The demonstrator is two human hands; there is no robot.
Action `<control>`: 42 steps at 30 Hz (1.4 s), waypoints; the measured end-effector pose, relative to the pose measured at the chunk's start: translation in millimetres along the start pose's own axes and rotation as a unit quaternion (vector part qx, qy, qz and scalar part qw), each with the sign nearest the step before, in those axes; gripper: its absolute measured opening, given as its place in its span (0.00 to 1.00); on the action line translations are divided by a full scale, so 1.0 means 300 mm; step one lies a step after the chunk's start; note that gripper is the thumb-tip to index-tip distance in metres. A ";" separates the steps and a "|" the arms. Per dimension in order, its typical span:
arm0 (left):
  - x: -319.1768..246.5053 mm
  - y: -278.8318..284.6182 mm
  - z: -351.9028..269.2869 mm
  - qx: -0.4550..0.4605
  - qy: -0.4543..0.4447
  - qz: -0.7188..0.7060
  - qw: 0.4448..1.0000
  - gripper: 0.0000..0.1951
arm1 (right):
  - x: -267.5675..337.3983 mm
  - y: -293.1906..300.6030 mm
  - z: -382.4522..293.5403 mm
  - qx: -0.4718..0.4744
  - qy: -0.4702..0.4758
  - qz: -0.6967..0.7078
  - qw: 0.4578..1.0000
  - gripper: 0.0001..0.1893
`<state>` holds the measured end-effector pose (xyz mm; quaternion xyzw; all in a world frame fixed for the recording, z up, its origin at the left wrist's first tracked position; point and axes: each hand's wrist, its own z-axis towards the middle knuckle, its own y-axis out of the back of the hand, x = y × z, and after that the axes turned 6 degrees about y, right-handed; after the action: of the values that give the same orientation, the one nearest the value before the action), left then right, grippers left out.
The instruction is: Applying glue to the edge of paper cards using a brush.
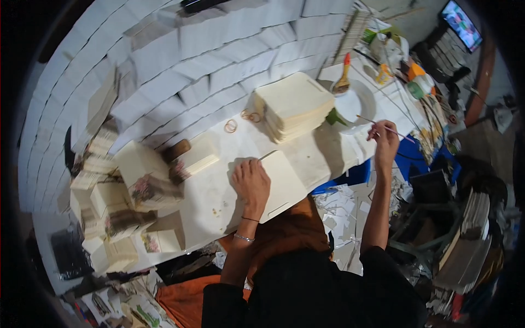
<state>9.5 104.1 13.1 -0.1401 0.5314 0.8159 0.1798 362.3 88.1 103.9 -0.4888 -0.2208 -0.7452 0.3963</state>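
Observation:
My left hand (252, 182) presses down on the left edge of a cream paper sheet or thin booklet (287, 182) with rounded corners. It lies at the table's near edge, before my lap. Raised at the right, my right hand (383, 141) grips a thin brush (404, 136) with a pinkish handle, its tip pointing at a white tub (371, 100). A wide flat brush (342, 80) with a yellow and red handle rests at the tub's rim. Beyond the sheet stands a thick stack of similar cream pieces (293, 94).
Rubber bands (230, 126) lie behind my left hand. Stacks of cream booklets with a flower print (143, 180) crowd the table's left end, beside a dark-and-brown block (178, 149). A wall of white paper stacks (229, 53) lines the back. Paper scraps (338, 213) cover the floor.

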 end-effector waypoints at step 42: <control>0.010 -0.030 -0.014 -0.059 -0.024 -0.008 0.998 0.08 | -0.158 0.063 0.217 0.080 0.107 -0.480 0.867 0.14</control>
<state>11.0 104.1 2.7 -0.1356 0.4767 0.8473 0.1907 423.4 141.3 87.6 -0.2063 -0.4433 -0.8710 0.0482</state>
